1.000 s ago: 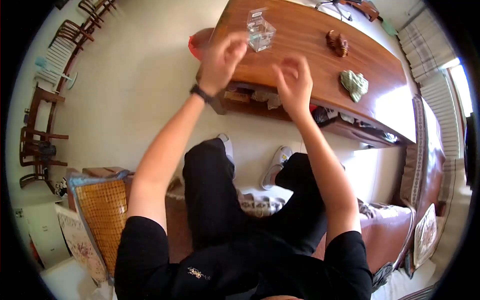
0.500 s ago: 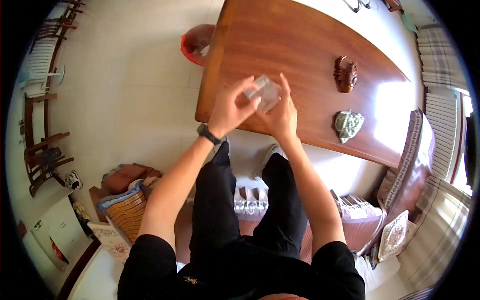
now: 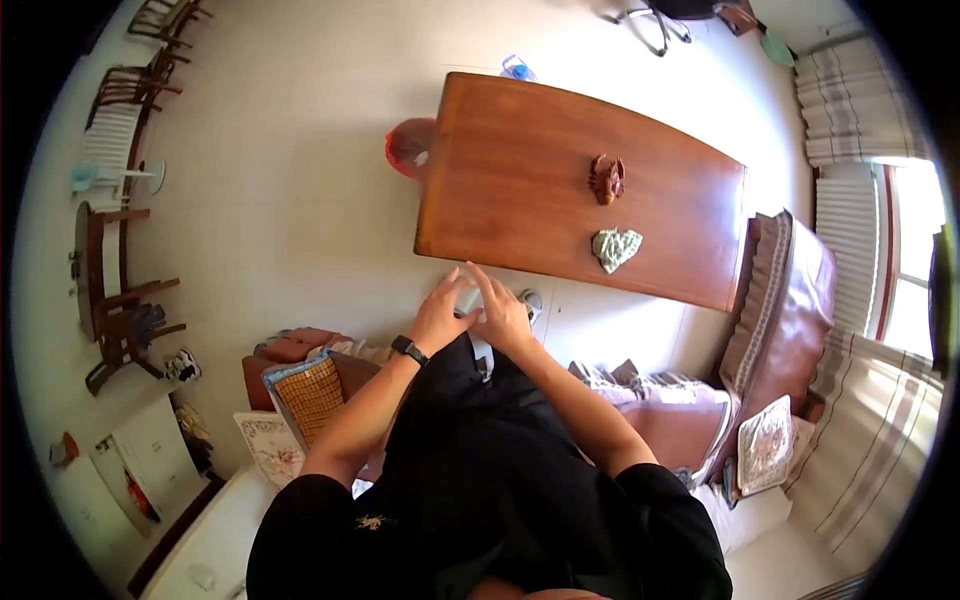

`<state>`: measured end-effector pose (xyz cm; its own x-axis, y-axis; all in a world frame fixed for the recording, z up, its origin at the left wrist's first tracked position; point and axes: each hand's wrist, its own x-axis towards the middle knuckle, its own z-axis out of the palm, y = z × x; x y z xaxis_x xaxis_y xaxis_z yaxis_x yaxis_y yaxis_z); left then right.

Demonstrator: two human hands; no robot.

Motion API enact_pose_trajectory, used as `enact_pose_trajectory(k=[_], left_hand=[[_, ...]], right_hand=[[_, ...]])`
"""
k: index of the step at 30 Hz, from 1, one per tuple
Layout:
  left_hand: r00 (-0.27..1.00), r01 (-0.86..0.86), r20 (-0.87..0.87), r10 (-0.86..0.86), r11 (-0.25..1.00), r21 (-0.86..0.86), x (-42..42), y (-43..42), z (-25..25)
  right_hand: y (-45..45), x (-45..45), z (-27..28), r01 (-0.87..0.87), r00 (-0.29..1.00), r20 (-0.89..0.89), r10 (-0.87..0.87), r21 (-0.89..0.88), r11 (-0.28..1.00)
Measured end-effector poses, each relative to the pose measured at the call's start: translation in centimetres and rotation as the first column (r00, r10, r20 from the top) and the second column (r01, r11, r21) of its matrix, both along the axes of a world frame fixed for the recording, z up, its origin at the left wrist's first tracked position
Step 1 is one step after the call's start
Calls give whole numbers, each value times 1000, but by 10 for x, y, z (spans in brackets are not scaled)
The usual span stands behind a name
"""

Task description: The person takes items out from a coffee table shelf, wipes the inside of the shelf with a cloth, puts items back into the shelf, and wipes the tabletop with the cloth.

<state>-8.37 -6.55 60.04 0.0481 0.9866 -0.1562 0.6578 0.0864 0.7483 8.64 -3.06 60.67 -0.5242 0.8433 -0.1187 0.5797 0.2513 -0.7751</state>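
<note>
Between my two hands, near the front left edge of the wooden table (image 3: pixel 520 180), is a clear plastic box (image 3: pixel 468 300), mostly hidden by the fingers. My left hand (image 3: pixel 440 315), with a black watch at the wrist, is closed on its left side. On the box's right side, my right hand (image 3: pixel 498 312) grips it. A dark reddish-brown carved object (image 3: pixel 607 180) sits on the table, and a crumpled pale green cloth (image 3: pixel 616 249) lies nearer to me.
Beyond the table's left edge stands a red bin (image 3: pixel 408 148). A blue-capped bottle (image 3: pixel 518 69) is behind the table. To the right is a brown sofa (image 3: pixel 785 300); wooden chairs (image 3: pixel 130 325) line the left wall.
The box stood on the table at first, then was taken up in both hands. It is now closer to my body, off the table's edge. The view has shifted, showing the whole tabletop.
</note>
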Motion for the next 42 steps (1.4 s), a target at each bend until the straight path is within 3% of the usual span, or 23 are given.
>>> enact_pose_trajectory(k=[2, 3, 6, 7, 8, 12, 16, 18, 19, 22, 25, 30, 35, 37, 39, 42], left_hand=[[996, -61, 57, 69, 989, -134, -4, 0, 0], [995, -87, 41, 88, 996, -34, -7, 2, 2], [976, -206, 86, 198, 975, 86, -33, 32, -5], [959, -268, 106, 261, 962, 52, -50, 44, -7], [953, -299, 103, 287, 943, 145, -69, 61, -17], [931, -327, -46, 361, 886, 329, -148, 144, -49], [933, -301, -64, 355, 865, 402, -215, 233, -111], [920, -244, -178, 349, 865, 438, -237, 265, -138], [899, -254, -247, 361, 891, 377, -245, 274, -148], [919, -287, -143, 367, 872, 397, -248, 278, -154], [939, -217, -172, 298, 901, 375, -241, 249, -148], [968, -170, -146, 203, 963, 211, -216, 181, -132], [986, -110, -120, 116, 992, 57, -153, 152, -100], [988, -79, -133, 82, 996, 28, -122, 152, -86], [1000, 10, 8, -10, 999, -44, -85, 150, -81], [998, -43, 45, 46, 997, -68, -22, 140, -78]], right_hand=[[9, -6, 5, -52, 999, -7, 52, -3, 999], [14, -10, 7, -49, 998, -42, 51, 35, 998], [40, -27, 10, -60, 995, -76, 72, 149, 987], [52, -32, 16, -42, 994, -90, 61, 195, 980], [64, -37, 21, -24, 993, -103, 50, 239, 971], [95, -45, 17, -27, 999, -18, 29, 121, 992], [99, -52, 8, 41, 987, 154, -40, 3, 999], [97, -55, 5, 41, 980, 194, -36, -23, 999], [99, -60, 11, 52, 981, 191, -48, -15, 999], [103, -61, 28, 108, 979, 180, -101, -30, 994], [101, -45, 29, 161, 971, 182, -152, -31, 987], [100, -11, 18, 271, 948, 195, -252, -76, 960], [88, 82, -70, 395, 878, 299, -374, -10, 919], [92, 132, -132, 512, 849, 148, -508, 14, 859], [103, 183, -194, 641, 740, 250, -624, 18, 767], [131, 233, -240, 734, 612, 326, -721, 104, 671]])
